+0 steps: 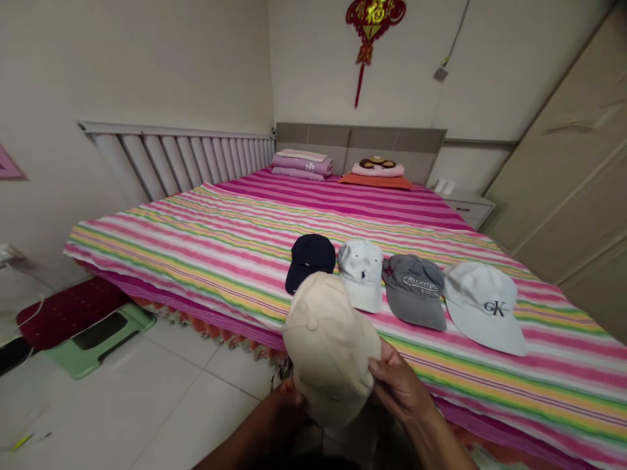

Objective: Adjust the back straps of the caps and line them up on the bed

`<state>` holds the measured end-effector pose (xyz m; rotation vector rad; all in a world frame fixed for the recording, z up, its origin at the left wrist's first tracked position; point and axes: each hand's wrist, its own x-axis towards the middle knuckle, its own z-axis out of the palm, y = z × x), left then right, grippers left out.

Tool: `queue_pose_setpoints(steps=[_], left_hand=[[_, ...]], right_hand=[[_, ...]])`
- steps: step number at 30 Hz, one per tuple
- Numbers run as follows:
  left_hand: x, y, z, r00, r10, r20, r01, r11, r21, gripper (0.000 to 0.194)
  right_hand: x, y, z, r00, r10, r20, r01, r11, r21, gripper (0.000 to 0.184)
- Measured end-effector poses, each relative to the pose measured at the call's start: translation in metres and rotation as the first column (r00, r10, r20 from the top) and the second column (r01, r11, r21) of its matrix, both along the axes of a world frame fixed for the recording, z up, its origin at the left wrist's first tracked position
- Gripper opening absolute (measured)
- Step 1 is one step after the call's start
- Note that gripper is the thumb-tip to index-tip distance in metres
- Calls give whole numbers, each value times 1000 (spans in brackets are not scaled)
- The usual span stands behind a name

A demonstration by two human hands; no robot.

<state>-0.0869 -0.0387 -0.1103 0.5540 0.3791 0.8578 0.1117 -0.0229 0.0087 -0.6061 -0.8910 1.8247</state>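
Observation:
I hold a beige cap in front of me with both hands, over the bed's near edge. My left hand grips its lower left side, mostly hidden behind the cap. My right hand clasps its right side, thumb on top. On the striped bedspread lie a navy cap, a white cap, a grey cap and a pale cap with dark letters, in a row.
Folded bedding and a pillow lie by the headboard. A green stool and red mat sit on the tiled floor at left. A wardrobe stands at right, a nightstand beside the bed.

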Motion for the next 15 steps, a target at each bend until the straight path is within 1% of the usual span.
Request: queue_pose_setpoints(steps=[2,4,6,9,11,15], left_hand=[[-10,13,7,996,74,44,-73,997,-38,24],[-16,27,18,991,130,38,-126,988,-87,20],[-16,41,32,990,138,29,-136,988,-75,21],[-10,53,49,990,120,72,-121,992,18,30],[-3,56,56,990,101,97,-107,993,50,32],[10,57,65,989,105,103,-110,993,47,30]], right_hand=[[7,-6,-2,998,-56,-17,56,998,-9,49],[12,-11,-5,995,-90,-34,89,996,-23,43],[16,-16,-7,992,-111,-52,109,993,-45,39],[21,-21,-12,986,-151,-67,145,986,-82,40],[27,-23,-16,981,-180,-72,172,979,-109,43],[46,-27,-28,966,-245,-77,231,960,-159,47]])
